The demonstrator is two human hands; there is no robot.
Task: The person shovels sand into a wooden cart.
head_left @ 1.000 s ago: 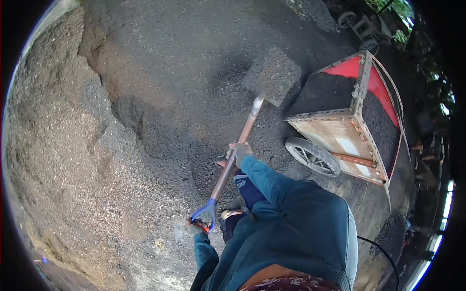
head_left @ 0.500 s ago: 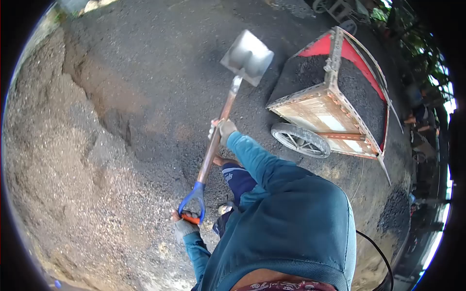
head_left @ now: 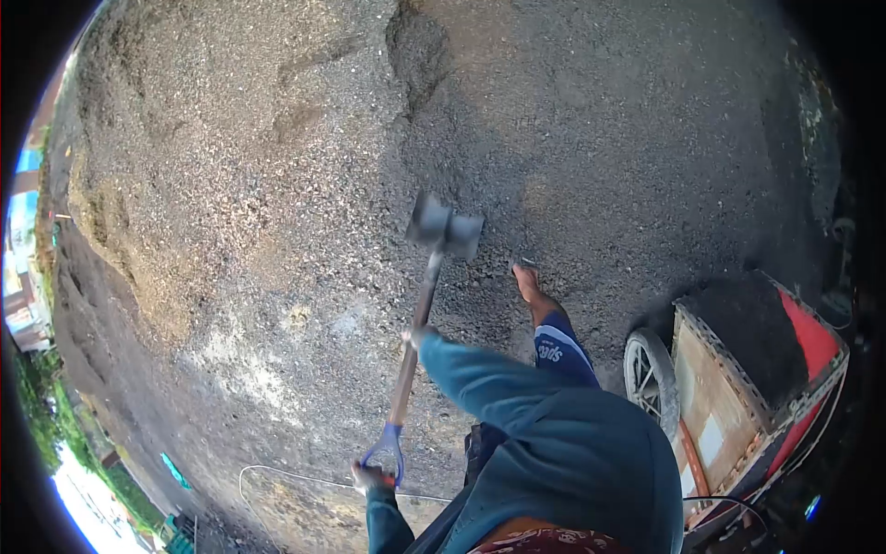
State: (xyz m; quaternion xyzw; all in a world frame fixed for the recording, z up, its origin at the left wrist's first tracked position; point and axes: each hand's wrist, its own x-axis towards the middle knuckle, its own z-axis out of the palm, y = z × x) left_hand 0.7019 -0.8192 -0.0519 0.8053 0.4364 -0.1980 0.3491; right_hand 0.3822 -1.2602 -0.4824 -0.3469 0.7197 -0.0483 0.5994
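A square-bladed shovel (head_left: 406,377) with a wooden shaft slants across the middle of the view. Its grey blade (head_left: 447,229), a little blurred, is close over the gravel at the foot of the pile (head_left: 305,175). My left hand (head_left: 373,476), gloved, is closed around the grip of the blue D-shaped handle (head_left: 384,452). Farther up, my right hand (head_left: 414,338) wraps the shaft about midway along it. Both arms wear teal sleeves. One foot (head_left: 526,277) stands on the gravel to the right of the blade.
A wooden cart (head_left: 724,392) with a spoked wheel (head_left: 652,379) and dark material inside stands at the lower right. A pale cord (head_left: 305,475) lies on the ground at the lower left. Dark gravelly ground (head_left: 646,166) spreads across the upper right.
My view has turned left toward the pile, so the cart now sits lower right. The shovel blade has swung from beside the cart to the pile's foot. Both hands keep their holds.
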